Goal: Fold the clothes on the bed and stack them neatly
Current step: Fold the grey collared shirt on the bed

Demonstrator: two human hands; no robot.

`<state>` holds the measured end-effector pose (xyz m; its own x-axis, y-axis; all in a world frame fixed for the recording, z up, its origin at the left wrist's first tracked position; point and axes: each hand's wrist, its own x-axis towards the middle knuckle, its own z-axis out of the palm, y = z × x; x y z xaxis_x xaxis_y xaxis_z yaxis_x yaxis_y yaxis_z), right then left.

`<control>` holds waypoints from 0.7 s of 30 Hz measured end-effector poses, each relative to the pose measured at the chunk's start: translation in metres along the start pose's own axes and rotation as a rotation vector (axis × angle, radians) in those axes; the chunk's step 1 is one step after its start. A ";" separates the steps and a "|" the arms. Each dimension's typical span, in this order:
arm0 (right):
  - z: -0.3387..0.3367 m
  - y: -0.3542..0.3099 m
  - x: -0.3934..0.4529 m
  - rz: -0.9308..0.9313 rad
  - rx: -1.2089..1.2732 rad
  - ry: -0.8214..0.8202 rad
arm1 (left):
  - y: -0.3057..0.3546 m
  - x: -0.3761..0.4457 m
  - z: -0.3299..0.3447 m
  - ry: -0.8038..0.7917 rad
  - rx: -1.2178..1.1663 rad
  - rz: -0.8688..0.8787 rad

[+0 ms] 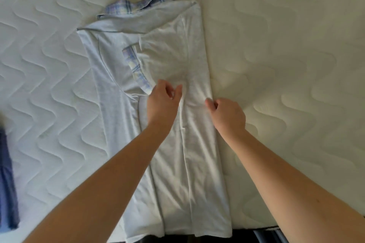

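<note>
From the head camera, both bare forearms reach in from the bottom corners toward the middle of a long pale grey-white jersey garment with plaid trim [177, 144], which lies flat lengthwise on the white quilted mattress [296, 45] with its sides already folded inward. The left hand [162, 100] rests near the plaid-edged sleeve cuff, fingers loosely curved and spread a bit, thumb and forefinger close to the cloth, but I honestly can't tell if it's pinching anything. The right hand [227, 114] is curled in tighter at the garment's right edge, fingertips bunching the soft fabric. The mattress has a wavy stitched pattern. A dark blue cloth [7, 179] sits at the far left edge, well apart.
</note>
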<state>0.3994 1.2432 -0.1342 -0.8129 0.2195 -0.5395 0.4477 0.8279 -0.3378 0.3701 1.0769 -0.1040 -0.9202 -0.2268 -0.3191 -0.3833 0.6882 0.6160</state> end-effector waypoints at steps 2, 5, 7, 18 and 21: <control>0.002 0.007 -0.009 0.003 0.041 -0.042 | -0.016 -0.025 0.008 -0.017 -0.053 -0.125; 0.008 0.019 -0.027 0.024 0.104 -0.229 | -0.026 -0.043 0.024 -0.116 -0.112 -0.270; 0.013 0.027 -0.041 0.025 0.087 -0.245 | -0.026 -0.046 0.033 -0.164 -0.089 -0.264; 0.041 0.059 -0.103 0.056 0.247 -0.061 | -0.046 -0.061 0.029 -0.319 -0.529 -0.416; 0.048 0.067 -0.115 0.127 0.222 -0.018 | -0.058 -0.087 0.031 -0.416 -0.519 -0.382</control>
<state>0.5406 1.2487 -0.1318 -0.7391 0.3036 -0.6013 0.6183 0.6600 -0.4267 0.4751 1.0778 -0.1344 -0.6500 -0.0348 -0.7591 -0.7514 0.1792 0.6351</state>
